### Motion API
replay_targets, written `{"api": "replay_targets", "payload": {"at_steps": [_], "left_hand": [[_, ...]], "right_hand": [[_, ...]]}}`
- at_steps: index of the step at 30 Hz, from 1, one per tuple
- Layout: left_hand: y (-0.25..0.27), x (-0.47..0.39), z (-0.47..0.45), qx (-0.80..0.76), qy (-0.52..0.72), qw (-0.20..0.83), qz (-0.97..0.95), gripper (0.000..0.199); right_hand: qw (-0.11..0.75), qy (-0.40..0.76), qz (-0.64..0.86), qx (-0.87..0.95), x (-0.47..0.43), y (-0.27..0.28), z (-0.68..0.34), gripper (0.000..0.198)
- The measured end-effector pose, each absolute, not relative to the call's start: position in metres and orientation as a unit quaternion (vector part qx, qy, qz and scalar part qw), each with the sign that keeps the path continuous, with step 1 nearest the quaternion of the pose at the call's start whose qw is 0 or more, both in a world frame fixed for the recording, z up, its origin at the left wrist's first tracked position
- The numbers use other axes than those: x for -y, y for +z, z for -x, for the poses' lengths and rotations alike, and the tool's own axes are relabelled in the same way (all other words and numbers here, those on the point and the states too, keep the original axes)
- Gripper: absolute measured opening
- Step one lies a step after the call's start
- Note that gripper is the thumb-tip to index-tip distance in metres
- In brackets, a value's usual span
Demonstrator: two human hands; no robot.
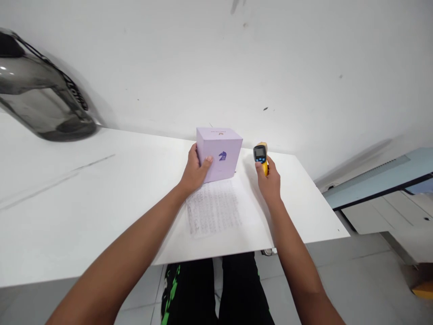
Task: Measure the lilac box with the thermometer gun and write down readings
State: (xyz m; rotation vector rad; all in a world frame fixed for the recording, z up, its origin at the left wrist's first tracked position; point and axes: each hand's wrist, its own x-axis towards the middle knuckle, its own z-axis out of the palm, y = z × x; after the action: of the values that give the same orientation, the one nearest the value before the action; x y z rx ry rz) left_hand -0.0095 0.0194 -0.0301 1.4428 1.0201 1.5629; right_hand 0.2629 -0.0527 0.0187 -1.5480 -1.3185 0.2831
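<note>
A lilac cardboard box (225,159) with a dark blue horse-head logo stands near the wall, its top and front showing. My left hand (196,170) grips its left side, thumb on the front face and fingers behind the edge. To the right of the box, my right hand (269,180) is wrapped round the handle of a yellow and black infrared thermometer (260,153). The thermometer's small screen and blue buttons face me, with my thumb just below them. Whether its trigger is pressed is hidden.
The white table (135,198) runs against a white wall (189,67). A large grey translucent bottle (43,99) with a black strap stands at the back left. Greyish print marks (214,210) cover the tabletop before the box. Pale blue and white furniture (379,180) is beyond the right edge.
</note>
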Motion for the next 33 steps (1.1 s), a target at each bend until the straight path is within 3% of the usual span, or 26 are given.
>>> {"api": "replay_targets", "payload": {"at_steps": [4,7,14,21,28,33], "left_hand": [[-0.030,-0.019,0.009,-0.403,0.609,0.378,-0.569,0.094],[-0.030,-0.020,0.009,-0.404,0.611,0.375,-0.568,0.093],[-0.030,-0.020,0.008,-0.410,0.612,0.368,-0.567,0.096],[-0.028,-0.013,0.010,-0.441,0.617,0.329,-0.562,0.098],[-0.025,-0.012,0.012,-0.481,0.660,0.254,-0.519,0.105],[-0.025,-0.017,0.010,-0.491,0.682,0.253,-0.479,0.102]], "right_hand": [[0.347,0.069,0.748,0.561,0.044,0.015,-0.277,0.060],[0.269,0.059,0.764,0.583,0.039,0.010,-0.276,0.054],[0.263,-0.039,0.698,0.665,0.034,0.005,-0.256,0.044],[0.169,-0.022,0.615,0.770,0.035,-0.004,-0.225,0.030],[0.232,-0.011,0.601,0.765,0.045,0.014,-0.250,0.023],[0.439,0.018,0.589,0.679,0.065,0.036,-0.283,0.024]]}}
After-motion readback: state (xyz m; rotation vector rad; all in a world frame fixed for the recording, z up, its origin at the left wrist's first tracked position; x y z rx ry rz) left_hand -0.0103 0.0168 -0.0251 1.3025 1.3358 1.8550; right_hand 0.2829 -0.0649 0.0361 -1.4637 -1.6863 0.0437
